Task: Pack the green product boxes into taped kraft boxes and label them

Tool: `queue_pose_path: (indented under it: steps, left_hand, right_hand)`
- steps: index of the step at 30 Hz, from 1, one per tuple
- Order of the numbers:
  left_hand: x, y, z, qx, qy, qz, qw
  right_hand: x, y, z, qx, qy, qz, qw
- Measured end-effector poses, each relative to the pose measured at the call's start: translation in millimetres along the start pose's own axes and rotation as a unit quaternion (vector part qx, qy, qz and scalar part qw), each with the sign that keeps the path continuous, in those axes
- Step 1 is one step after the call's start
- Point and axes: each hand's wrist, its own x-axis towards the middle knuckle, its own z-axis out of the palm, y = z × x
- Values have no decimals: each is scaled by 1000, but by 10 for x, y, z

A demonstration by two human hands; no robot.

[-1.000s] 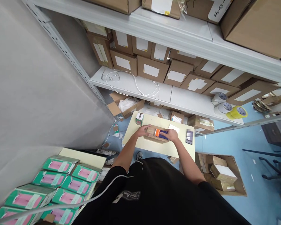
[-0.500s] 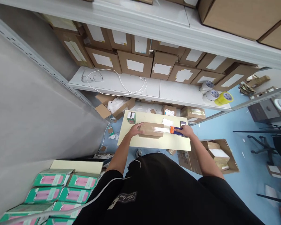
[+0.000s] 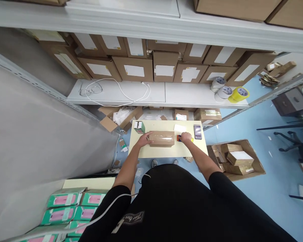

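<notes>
Small green box (image 3: pixel 139 127) stands at the far left corner of the pale table (image 3: pixel 154 154). Left hand (image 3: pixel 144 139) grips the left end of the cardboard box (image 3: pixel 162 138), fingers and thumb spread around it. Box lies mid-table, a strip of clear tape (image 3: pixel 164 137) along its top. White paper (image 3: pixel 179 128) lies beyond. Tape dispenser (image 3: pixel 178 138), orange-fronted, is just beside the box's right end; right hand (image 3: pixel 186 137) is closed around it. Phone (image 3: pixel 198 131) lies further right.

Open tabletop (image 3: pixel 161 125) beyond carton (image 3: pixel 162 138), green box (image 3: pixel 139 127) blocking left, phone (image 3: pixel 197 131) right
</notes>
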Motion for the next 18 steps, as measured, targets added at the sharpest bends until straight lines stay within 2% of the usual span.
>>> queue_pose_path:
  steps: [5,7,13,18]
  left_hand:
    - [-6,-25,-8,15,6,-10,1000]
    - [-2,-25,-11,17,0,-15,1000]
    - [30,-37,-24,35,-6,-24,999]
    - [36,-46,-13,45,-1,-25,999]
  right_hand:
    - [-197,421,236,1,-45,197,979]
    - [-317,583,363,21,-54,241,969]
    - [-570,877,653,64,-61,229,969]
    - [-628,937,677,97,-47,228,968]
